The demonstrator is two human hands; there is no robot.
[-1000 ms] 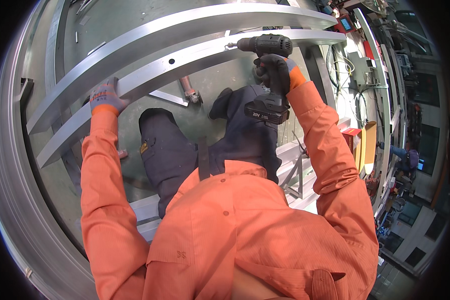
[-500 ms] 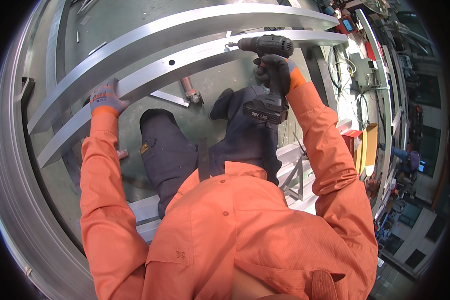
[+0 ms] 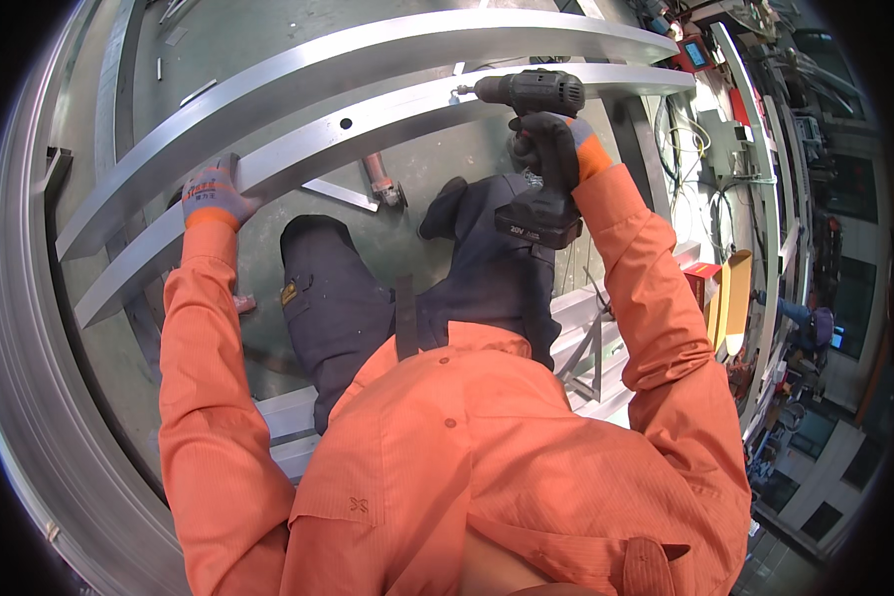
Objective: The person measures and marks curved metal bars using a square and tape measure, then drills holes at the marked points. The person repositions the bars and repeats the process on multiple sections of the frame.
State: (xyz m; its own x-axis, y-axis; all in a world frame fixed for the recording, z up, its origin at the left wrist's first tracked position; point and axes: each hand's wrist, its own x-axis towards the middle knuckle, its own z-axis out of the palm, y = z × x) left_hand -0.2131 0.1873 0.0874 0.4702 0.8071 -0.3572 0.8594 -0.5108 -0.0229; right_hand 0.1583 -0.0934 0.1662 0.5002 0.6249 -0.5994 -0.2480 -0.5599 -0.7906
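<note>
A black cordless drill [image 3: 534,91] is gripped in my gloved right hand [image 3: 548,149], its battery hanging below. Its bit points left and meets the face of the nearer silver metal beam [image 3: 397,114]. Left of the bit, a dark round hole shows in that same beam. My left hand [image 3: 219,192], in a grey and orange glove, wraps over the nearer beam toward its left end; the thumb lies along the near side. Behind it runs a second silver beam [image 3: 298,70], roughly parallel.
An angle grinder [image 3: 385,184] and a short metal strip [image 3: 343,194] lie on the floor beyond my knees. More metal profiles [image 3: 293,415] are beneath me. To the right are a red and yellow box [image 3: 710,288], cables [image 3: 685,139] and another person [image 3: 817,320] farther off.
The drill's battery end has tilted slightly, while its bit stays at the same spot on the beam. My left hand keeps its hold. The whole view has shifted a little.
</note>
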